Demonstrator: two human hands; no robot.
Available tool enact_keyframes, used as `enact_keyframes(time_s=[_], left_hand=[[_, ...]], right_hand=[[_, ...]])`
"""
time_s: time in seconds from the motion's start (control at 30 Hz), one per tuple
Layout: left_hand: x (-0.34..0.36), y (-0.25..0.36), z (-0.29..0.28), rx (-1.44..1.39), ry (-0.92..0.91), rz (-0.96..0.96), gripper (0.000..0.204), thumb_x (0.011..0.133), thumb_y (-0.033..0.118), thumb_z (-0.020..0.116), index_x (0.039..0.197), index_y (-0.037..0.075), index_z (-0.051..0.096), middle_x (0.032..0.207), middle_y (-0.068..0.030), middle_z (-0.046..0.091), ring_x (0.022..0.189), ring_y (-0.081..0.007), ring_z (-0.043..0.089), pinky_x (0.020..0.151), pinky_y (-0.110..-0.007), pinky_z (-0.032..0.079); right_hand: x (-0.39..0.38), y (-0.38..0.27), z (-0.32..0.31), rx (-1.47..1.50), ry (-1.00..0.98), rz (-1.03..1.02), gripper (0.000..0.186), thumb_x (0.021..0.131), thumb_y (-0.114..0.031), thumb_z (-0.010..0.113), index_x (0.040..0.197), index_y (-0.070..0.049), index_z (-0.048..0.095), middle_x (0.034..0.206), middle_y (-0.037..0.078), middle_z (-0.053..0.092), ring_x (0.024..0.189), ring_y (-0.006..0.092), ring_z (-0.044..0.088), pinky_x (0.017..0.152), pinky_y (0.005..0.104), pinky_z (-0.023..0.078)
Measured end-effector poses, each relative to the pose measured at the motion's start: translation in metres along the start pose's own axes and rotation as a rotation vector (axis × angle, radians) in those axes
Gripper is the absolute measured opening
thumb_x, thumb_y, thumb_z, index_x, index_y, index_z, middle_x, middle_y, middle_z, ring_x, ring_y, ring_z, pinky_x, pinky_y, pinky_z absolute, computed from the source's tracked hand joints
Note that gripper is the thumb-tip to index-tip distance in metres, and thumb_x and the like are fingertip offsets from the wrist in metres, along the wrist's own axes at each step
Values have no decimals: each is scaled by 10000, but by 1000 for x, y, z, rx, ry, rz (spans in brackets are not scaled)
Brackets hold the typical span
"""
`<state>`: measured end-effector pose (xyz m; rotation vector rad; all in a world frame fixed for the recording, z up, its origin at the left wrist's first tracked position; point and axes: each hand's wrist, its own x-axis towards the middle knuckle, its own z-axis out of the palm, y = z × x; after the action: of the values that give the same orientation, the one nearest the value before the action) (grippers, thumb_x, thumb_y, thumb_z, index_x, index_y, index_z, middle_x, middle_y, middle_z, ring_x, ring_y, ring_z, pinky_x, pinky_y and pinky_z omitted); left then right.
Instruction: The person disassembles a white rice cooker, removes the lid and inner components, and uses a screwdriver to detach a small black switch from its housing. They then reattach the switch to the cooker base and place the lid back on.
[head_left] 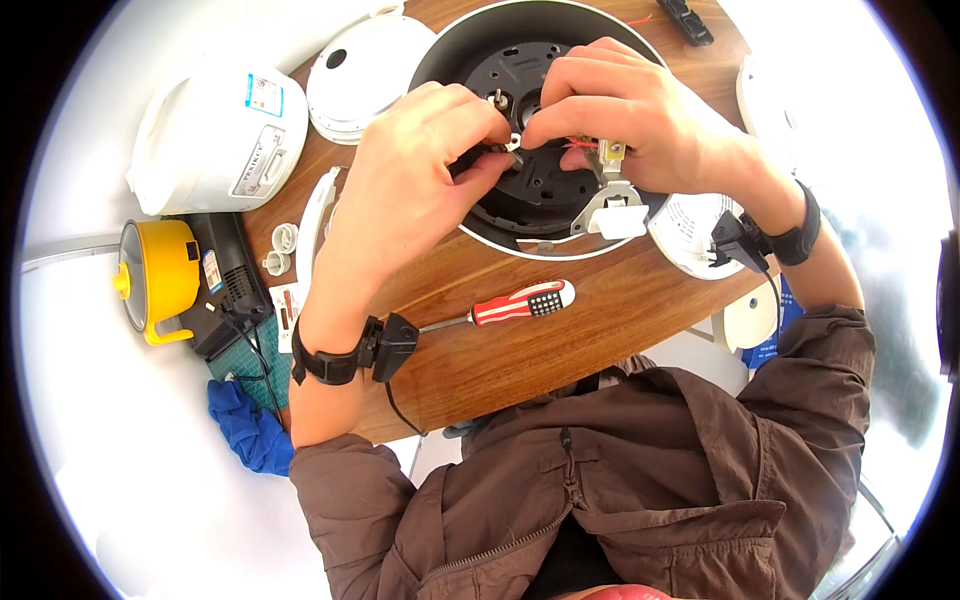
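Note:
An upturned round appliance body (545, 190), black inside with a white rim, stands on the wooden table. Over its middle both of my hands meet. The thumb and forefinger of my left hand (415, 165) pinch a small white connector (514, 142) with a metal end. My right hand (640, 115) comes in from the other side, its fingers closed round thin red wires (580, 144) and its fingertips close to the connector. Below the right hand, a metal bracket with a white plastic piece (617, 221) lies at the near rim.
A red-and-white screwdriver (520, 303) lies nearest me. At left are a white rice cooker (220, 135), a yellow pot (160, 282), a black device (225, 290) and a blue cloth (248, 425). A white round cover (365, 75) sits behind; a vented white part (695, 235) lies right.

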<state>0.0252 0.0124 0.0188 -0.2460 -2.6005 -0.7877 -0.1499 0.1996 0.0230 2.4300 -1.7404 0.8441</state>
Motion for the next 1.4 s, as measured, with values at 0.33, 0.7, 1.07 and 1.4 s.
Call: enact_keyframes(time_s=[0.33, 0.7, 1.07, 1.4], left_hand=[[-2, 1, 0, -1, 15, 8, 184, 760, 9, 795, 898, 27, 675, 884, -85, 667, 817, -273, 652, 724, -354, 529], [1, 0, 0, 0, 13, 25, 184, 757, -1, 797, 887, 33, 672, 869, -70, 664, 796, -251, 652, 696, -345, 529], [0, -1, 0, 4, 16, 40, 184, 754, -7, 798, 879, 28, 668, 856, -71, 661, 778, -243, 655, 674, -331, 530], [0, -3, -1, -27, -7, 47, 188, 751, -19, 793, 890, 23, 675, 871, -76, 674, 798, -246, 659, 704, -332, 534]], right_hand=[[7, 3, -29, -72, -12, 107, 452, 785, 110, 642, 1200, -63, 691, 1153, 69, 664, 933, 236, 626, 801, 334, 513], [32, -8, -3, 9, -60, 595, 206, 842, -153, 782, 974, -30, 684, 681, 53, 639, 603, 166, 607, 606, 324, 486], [48, -15, -34, 125, -206, 852, 172, 805, -129, 665, 890, 12, 716, 804, 152, 717, 793, 303, 697, 729, 392, 550], [4, -8, -27, -33, 357, 722, 149, 912, -57, 714, 1057, -28, 705, 957, 53, 664, 822, 126, 631, 713, 269, 512]])
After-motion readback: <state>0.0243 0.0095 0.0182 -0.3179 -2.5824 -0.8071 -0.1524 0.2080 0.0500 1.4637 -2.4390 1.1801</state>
